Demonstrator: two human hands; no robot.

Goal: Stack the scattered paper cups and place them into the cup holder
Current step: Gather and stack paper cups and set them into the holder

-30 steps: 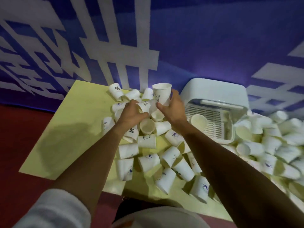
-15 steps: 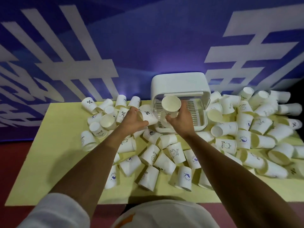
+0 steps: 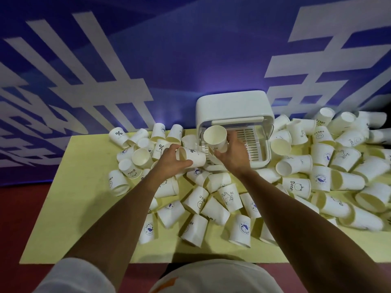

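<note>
We see left hand (image 3: 172,163) gripping percent-marked cup (image 3: 193,157), right hand (image 3: 234,154) gripping second cup (image 3: 215,136) before cup holder (image 3: 230,104), table's (image 3: 84,197) far edge.

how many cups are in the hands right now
2: one % cup lying sideways in the left hand, a second cup, mouth toward the camera, in the right hand before the cup holder. Others may be nested, hidden.
</note>
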